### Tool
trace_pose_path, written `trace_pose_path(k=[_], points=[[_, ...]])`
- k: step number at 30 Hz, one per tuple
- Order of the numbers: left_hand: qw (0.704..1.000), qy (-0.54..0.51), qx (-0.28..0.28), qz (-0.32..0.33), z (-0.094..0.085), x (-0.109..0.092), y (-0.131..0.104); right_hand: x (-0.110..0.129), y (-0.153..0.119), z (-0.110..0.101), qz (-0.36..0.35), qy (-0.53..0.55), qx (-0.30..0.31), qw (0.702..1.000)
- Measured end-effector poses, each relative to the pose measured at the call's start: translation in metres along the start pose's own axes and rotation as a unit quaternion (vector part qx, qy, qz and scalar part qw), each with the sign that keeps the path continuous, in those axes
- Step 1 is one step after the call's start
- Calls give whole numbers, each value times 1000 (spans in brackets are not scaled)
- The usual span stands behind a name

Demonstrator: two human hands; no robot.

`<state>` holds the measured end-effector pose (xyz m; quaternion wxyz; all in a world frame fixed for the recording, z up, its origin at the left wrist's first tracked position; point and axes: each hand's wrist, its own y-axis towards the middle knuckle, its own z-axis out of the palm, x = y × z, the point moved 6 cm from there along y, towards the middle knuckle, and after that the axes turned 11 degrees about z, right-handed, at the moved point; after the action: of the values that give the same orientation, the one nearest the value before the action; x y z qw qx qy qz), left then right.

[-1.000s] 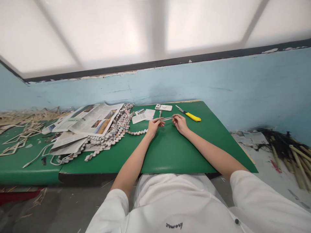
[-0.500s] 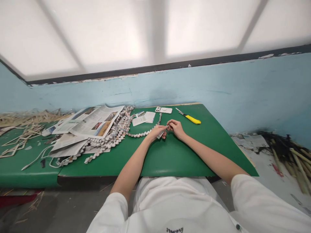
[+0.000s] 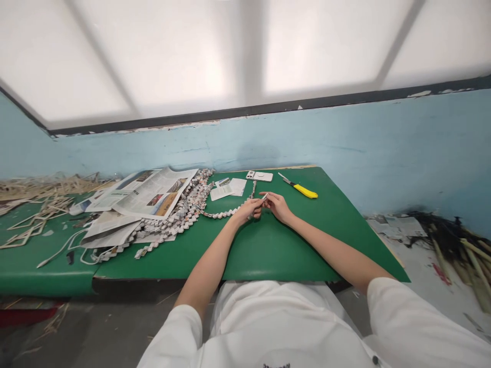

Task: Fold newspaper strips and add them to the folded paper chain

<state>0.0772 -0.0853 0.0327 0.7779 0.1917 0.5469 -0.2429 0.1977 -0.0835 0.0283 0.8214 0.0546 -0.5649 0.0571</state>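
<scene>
Head view: you have a small paper strip (image 3: 265, 197) between your two hands, just above the green table (image 3: 284, 250) and forward of your body. Your left hand (image 3: 250, 209) has its fingers drawn in narrow around the strip's lower end, while your right hand (image 3: 276, 206) pinches near the upper end, thumb and forefinger close together. Your fingers hide much of the strip, so you cannot tell exactly where each tip presses.

What shows of its long axis slants, rising from your left fingers toward the far right, across the narrow gap between your hands. Neither hand is clearly nearer, since both are at it; the slant and that small gap look like the relation that matters most.

Just beyond your left hand, a folded paper chain (image 3: 223, 214) curves in from the left, and a stretch of it points away from you toward the white phone (image 3: 262, 177). Whether your left fingers also touch the chain, you cannot tell. The yellow knife (image 3: 305, 191) lies well apart, beyond your right hand and to its right, blade pointing away and leftward. Farther left, newspapers (image 3: 155, 194) lie over a heap of folded paper (image 3: 192, 204).
</scene>
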Motion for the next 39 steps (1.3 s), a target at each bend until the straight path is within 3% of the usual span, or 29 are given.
trace_pose_path(k=[13, 24, 31, 39], points=[[999, 35, 4, 10, 4, -5, -4, -6, -1, 3, -1, -70, 0, 998], [999, 38, -15, 14, 2, 0, -1, -7, 3, 3, -6, -65, -1, 998], [999, -17, -14, -25, 0, 8, 1, -13, 2, 2, 28, -52, 3, 998], [998, -32, -12, -44, -3, 15, 5, -14, 8, -7, 1, -37, -17, 999]])
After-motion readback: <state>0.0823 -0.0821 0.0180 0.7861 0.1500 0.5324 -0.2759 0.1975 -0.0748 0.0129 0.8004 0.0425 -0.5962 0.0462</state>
